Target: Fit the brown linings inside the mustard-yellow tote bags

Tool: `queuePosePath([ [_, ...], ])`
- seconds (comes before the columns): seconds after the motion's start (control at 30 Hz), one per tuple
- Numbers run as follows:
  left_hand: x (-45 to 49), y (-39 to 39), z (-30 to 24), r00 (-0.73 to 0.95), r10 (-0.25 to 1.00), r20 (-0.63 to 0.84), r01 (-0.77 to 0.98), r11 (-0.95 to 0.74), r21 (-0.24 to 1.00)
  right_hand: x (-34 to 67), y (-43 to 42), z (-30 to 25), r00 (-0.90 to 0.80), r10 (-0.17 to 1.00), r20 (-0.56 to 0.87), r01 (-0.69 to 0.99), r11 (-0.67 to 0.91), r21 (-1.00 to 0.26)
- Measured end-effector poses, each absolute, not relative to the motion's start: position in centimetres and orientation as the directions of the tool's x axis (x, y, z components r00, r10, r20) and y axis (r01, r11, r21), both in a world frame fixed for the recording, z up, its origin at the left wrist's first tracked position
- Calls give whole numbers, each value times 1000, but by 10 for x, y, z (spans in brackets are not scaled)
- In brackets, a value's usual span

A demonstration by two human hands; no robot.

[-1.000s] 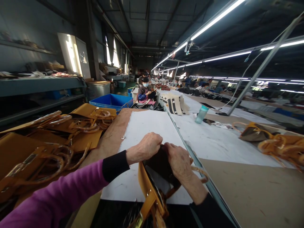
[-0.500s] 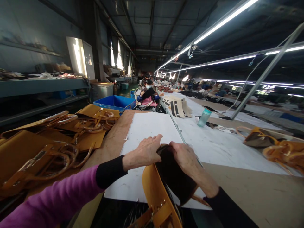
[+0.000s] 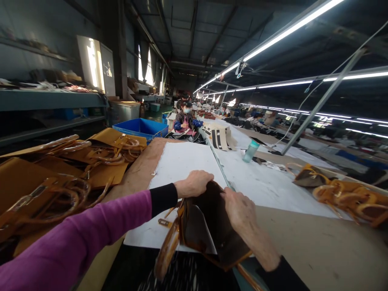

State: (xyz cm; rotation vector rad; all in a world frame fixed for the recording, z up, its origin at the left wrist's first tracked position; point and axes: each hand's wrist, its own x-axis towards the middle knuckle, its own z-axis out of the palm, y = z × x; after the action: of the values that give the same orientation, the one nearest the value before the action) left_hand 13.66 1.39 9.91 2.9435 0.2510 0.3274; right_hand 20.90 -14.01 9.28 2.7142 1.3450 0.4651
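A tan handbag (image 3: 218, 226) with a dark brown lining stands in front of me at the near end of the table, its mouth turned toward me. My left hand (image 3: 195, 182) grips its far upper edge, fingers closed on the rim. On the right side, my right hand (image 3: 241, 208) pinches the bag's edge between thumb and fingers. A wrapped handle (image 3: 167, 248) hangs down on the bag's left, with a small metal-fitted strap (image 3: 165, 222) beside it. White paper (image 3: 184, 161) lies under and beyond the bag.
Several tan handbags (image 3: 39, 182) are piled at the left, and more bags (image 3: 351, 192) lie at the right. Farther off are a blue bin (image 3: 141, 128), a teal bottle (image 3: 251, 151), striped pieces (image 3: 222, 137) and a seated co-worker (image 3: 184, 121). A slanted metal post (image 3: 321, 105) rises on the right.
The handbag has turned so its lined opening faces me and its tan front has swung out of sight. My left hand has closed on the rim. The view has shifted slightly right.
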Motion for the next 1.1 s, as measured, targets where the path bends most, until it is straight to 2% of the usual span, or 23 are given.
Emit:
queuePosePath([
  [0.17,142,24,90,967,101,235,42,-968,246,224,-140,87,552,797,246,779,-598,189],
  [0.4,148,23,95,972,67,227,17,-976,217,241,-128,81,457,844,279,833,-517,199],
  [0.57,145,24,93,976,83,203,44,-980,193,247,-116,85,455,854,253,849,-502,165],
  [0.77,141,27,92,962,103,252,40,-970,241,254,-114,85,451,862,233,869,-483,107],
  [0.93,143,26,95,964,141,224,90,-971,223,255,-116,82,439,864,245,869,-478,129],
  [1.1,146,26,95,950,198,243,121,-947,299,251,-115,84,441,858,263,859,-489,155],
])
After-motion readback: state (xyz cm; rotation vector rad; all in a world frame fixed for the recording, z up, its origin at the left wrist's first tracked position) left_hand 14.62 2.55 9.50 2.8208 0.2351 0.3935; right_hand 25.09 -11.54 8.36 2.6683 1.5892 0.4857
